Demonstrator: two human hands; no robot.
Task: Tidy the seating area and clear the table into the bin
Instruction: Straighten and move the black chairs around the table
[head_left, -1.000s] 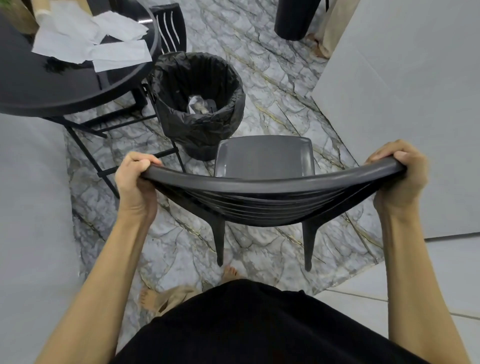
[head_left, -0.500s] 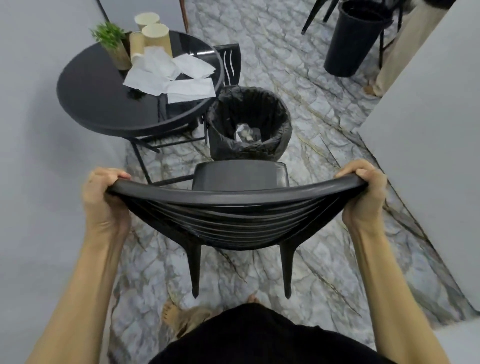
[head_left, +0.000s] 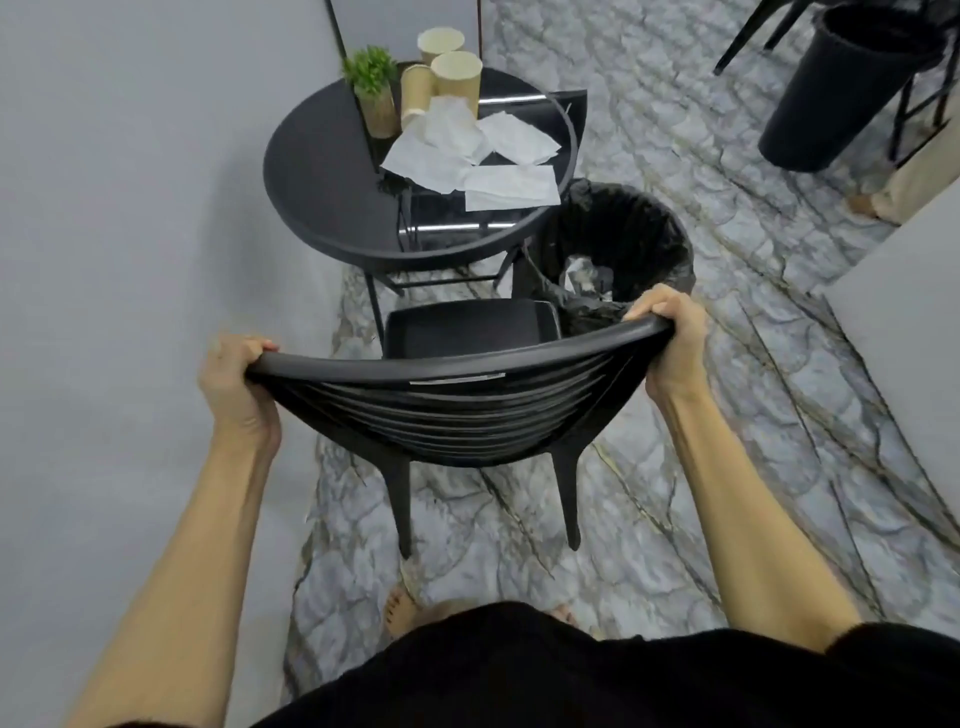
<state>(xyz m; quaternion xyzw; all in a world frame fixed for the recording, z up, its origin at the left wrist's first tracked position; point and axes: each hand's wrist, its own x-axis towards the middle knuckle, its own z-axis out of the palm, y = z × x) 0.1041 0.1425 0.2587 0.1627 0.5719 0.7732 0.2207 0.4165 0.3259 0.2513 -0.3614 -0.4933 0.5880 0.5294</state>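
A marble-patterned floor fills most of the view, with a plain grey wall along the left. On it stands a round black desk, and just in front of the desk, near the person, is a black chair with a slatted back, its seat facing the desk. Beside the desk on the right, touching its edge in the view, sits a bin lined with a black bag (some crumpled waste lies at the bottom). A second dark bin stands well apart at the upper right.

The left hand is closed around the left end of the chair's top rail; the right hand is closed around the right end.

On the desk lie several white paper napkins, spread near the far right side. Behind them stand three paper cups and a small potted plant.
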